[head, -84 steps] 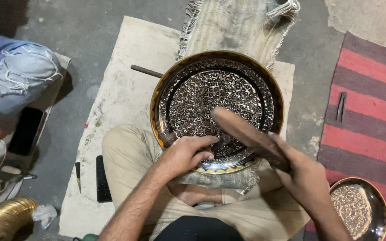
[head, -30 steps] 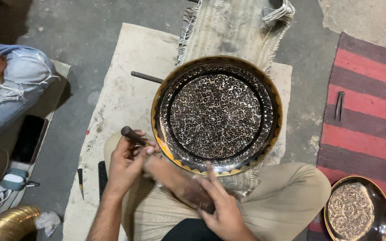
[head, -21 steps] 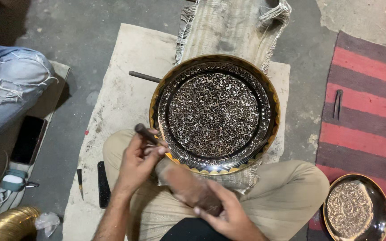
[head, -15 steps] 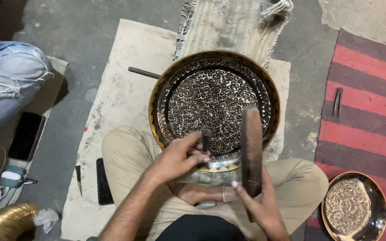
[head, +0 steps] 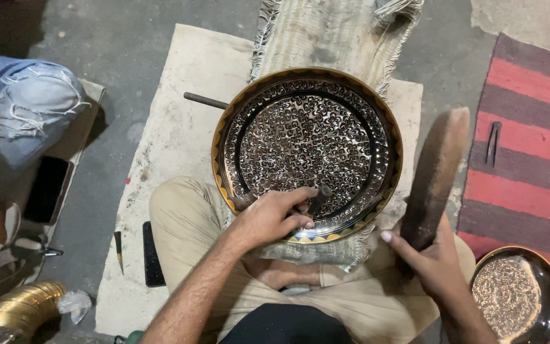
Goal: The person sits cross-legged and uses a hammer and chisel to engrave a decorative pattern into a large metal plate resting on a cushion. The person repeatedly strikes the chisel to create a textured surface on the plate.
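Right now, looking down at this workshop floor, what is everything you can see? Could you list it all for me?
Engraved metal tray: one, brass rim with dark patterned face, on the lap and mat.
Punch tool: one, dark, tip on the tray's near edge.
Wooden mallet: one, dark brown, raised right of the tray.
Small engraved bowl: one, brass, bottom right.
Metal rod: one, dark, left of the tray.
Striped rug: one, red and grey, right.
Mat: one, beige, under the tray.
Phone: one, black, beside the knee.
Another person's knee: one, in torn jeans, left.
Left hand: fingers gripping the punch tool.
Right hand: holding the wooden mallet.
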The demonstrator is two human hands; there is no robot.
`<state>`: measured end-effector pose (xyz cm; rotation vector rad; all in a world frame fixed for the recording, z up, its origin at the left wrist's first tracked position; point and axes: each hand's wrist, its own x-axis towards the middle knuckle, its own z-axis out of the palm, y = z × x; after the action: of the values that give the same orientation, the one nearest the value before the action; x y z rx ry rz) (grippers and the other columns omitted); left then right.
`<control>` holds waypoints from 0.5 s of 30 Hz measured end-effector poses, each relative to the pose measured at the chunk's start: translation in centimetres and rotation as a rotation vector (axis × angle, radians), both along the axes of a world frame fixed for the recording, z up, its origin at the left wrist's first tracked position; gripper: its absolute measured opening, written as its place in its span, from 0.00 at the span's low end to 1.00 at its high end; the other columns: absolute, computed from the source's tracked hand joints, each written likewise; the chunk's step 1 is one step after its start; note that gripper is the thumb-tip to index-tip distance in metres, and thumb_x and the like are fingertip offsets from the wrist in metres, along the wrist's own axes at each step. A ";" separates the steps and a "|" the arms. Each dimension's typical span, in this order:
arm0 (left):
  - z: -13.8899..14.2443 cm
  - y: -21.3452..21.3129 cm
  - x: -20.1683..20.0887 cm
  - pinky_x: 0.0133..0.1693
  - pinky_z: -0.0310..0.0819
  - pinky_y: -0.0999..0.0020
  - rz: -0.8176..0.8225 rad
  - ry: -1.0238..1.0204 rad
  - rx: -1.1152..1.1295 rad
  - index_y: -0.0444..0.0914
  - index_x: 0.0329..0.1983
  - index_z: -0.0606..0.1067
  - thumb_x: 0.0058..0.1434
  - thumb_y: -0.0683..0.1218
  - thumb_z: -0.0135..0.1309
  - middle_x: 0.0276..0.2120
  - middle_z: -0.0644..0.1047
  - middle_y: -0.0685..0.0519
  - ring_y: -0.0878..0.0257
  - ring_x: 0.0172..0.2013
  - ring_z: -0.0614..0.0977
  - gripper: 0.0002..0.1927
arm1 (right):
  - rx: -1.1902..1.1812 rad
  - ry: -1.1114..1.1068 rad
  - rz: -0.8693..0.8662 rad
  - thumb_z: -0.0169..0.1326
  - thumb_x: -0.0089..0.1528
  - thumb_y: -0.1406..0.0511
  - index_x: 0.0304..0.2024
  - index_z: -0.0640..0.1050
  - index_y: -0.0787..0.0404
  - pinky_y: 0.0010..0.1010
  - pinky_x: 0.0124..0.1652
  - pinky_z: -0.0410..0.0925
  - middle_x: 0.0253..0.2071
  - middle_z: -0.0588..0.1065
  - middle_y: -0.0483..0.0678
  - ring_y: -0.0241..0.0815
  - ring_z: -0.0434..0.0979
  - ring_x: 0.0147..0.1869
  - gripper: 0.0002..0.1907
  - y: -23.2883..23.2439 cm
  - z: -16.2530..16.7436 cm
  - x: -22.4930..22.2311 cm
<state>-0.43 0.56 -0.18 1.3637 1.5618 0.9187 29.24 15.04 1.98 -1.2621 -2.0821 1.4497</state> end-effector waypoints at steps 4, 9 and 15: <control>0.1 0.2 0.2 0.43 0.82 0.60 0.013 0.031 -0.010 0.40 0.63 0.72 0.59 0.50 0.63 0.37 0.84 0.47 0.55 0.38 0.87 0.29 | 0.222 -0.304 0.202 0.67 0.52 0.62 0.61 0.71 0.59 0.33 0.48 0.72 0.46 0.80 0.53 0.41 0.81 0.50 0.35 2.4 2.3 -1.3; 0.1 0.0 0.2 0.43 0.82 0.60 0.013 0.039 0.001 0.41 0.65 0.71 0.59 0.50 0.62 0.37 0.85 0.48 0.55 0.38 0.88 0.30 | 0.267 -0.281 0.289 0.65 0.53 0.63 0.61 0.70 0.59 0.35 0.45 0.73 0.46 0.80 0.55 0.46 0.83 0.49 0.34 2.3 3.6 -2.2; 0.2 -0.1 0.3 0.44 0.81 0.59 0.032 0.039 0.002 0.41 0.64 0.72 0.60 0.51 0.62 0.39 0.84 0.46 0.54 0.40 0.87 0.28 | 0.157 -0.480 0.120 0.66 0.57 0.64 0.66 0.69 0.55 0.44 0.35 0.75 0.43 0.81 0.57 0.56 0.83 0.40 0.35 1.5 3.6 -2.4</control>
<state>-0.17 0.48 0.01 1.3685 1.6170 0.9183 26.87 16.57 5.59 -1.5604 -2.5567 1.0723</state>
